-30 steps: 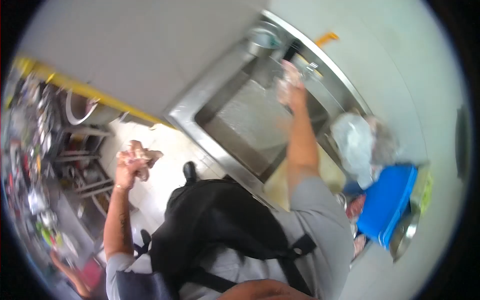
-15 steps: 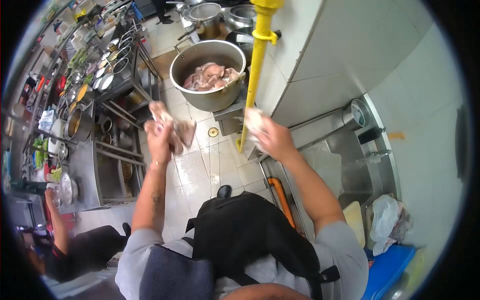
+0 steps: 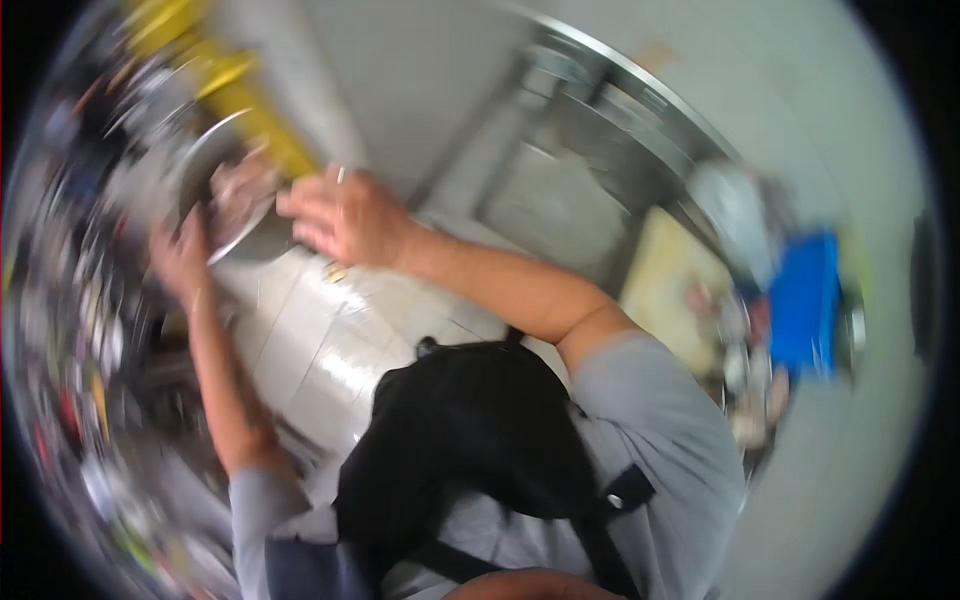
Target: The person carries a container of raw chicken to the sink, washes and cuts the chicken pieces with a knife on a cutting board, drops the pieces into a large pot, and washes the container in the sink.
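Observation:
A large metal pot (image 3: pixel 268 238) stands at the upper left, with pale pink raw meat (image 3: pixel 240 190) inside. My left hand (image 3: pixel 183 258) is at the pot's left rim, blurred, its fingers apart and nothing visible in them. On the other side, my right hand (image 3: pixel 350 220) is held just right of the pot, near the lower end of a yellow pipe (image 3: pixel 255 110). Its fingers are loosely spread and hold nothing that shows. Motion blur hides whether either hand touches the pot.
A steel sink (image 3: pixel 560 205) lies at the upper right, with a pale cutting board (image 3: pixel 670 285) by its near end. Beyond are a clear plastic bag (image 3: pixel 735 215) and a blue container (image 3: pixel 805 305). Blurred shelves fill the left side; tiled floor (image 3: pixel 320 340) shows below the pot.
The pieces of raw meat seen in both hands half a second ago are gone from them, and both hands are now by the pot. The view has swung towards the sink.

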Demonstrator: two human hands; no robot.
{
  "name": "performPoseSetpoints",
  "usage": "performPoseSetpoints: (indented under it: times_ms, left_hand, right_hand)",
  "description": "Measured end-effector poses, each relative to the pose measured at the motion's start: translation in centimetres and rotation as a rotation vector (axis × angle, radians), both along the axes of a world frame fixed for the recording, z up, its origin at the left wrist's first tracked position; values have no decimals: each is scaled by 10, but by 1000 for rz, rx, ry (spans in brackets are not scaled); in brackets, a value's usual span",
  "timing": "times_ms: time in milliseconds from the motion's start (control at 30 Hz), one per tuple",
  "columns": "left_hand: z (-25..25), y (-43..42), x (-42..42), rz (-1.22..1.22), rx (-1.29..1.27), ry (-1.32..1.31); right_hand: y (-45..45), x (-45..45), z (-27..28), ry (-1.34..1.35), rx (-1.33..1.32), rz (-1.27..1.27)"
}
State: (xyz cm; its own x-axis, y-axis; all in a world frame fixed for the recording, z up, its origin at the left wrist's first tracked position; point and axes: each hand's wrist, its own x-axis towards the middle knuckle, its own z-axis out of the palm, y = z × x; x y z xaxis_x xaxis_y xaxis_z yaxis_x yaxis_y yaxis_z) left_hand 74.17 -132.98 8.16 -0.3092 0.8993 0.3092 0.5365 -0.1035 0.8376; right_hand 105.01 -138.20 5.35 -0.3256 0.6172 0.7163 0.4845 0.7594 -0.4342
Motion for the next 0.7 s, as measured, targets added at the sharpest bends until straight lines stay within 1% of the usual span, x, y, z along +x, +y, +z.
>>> performPoseSetpoints:
  times_ms: [33, 67, 100, 133, 167, 200, 233, 267, 300, 333, 367, 400, 433, 467, 500, 533, 567, 600, 633, 667, 700]
  left_hand:
    - [-31, -14, 13, -43, 158, 20]
    - [-60, -21, 24, -178, 251, 62]
    - [-83, -41, 49, -272, 274, 26]
    - [-104, -53, 65, -389, 297, 195]
    - [-115, -65, 89, -527, 214, 230]
    - [-120, -76, 119, -644, 138, 278]
    - [-127, -82, 159, -737, 142, 228]
    - [-134, -98, 197, -822, 138, 191]
    - [-135, -98, 230, -887, 118, 225]
    - [-136, -93, 268, -948, 100, 259]
    - [-138, -91, 304, -1017, 61, 240]
    - [-142, -87, 338, -1085, 61, 270]
    - [-140, -84, 374, -1155, -12, 256]
    - [-147, -80, 409, -1199, -51, 213]
    - [-157, -77, 445, -1238, -92, 165]
    - [-162, -71, 482, -1292, -106, 190]
    - [-167, -64, 513, -1337, -125, 220]
    - [-178, -58, 545, -1344, -102, 273]
    - [-190, -53, 575, -1352, -79, 329]
    - [-196, -55, 605, -1327, -201, 273]
    - [-205, -58, 635, -1300, -317, 209]
  right_hand:
    - [-41, 51, -31, 2, -135, -109]
    - [-75, 101, -61, 22, -262, -204]
    - [-114, 158, -92, 52, -405, -416]
    - [-159, 213, -123, 93, -539, -600]
    - [-202, 268, -161, 140, -538, -882]
    - [-253, 318, -153, 142, -696, -1137]
    - [-302, 369, -178, 109, -541, -1381]
    - [-366, 425, -229, 114, -505, -1597]
    - [-397, 457, -227, 322, -762, -1875]
    - [-429, 508, -284, 583, -809, -1957]
    - [-459, 557, -338, 851, -825, -2038]
    - [-453, 571, -337, 862, -835, -2044]
    - [-430, 583, -323, 852, -808, -2106]
    - [-405, 590, -306, 841, -784, -2166]
    - [-380, 589, -276, 842, -795, -2161]
    - [-350, 582, -243, 747, -679, -2280]
    - [-329, 579, -232, 649, -565, -2380]
    - [-320, 596, -243, 657, -585, -2350]
    - [-312, 614, -256, 403, -559, -2146]
    - [-303, 627, -267, 168, -520, -1928]
    - [-284, 629, -267, 179, -527, -1905]
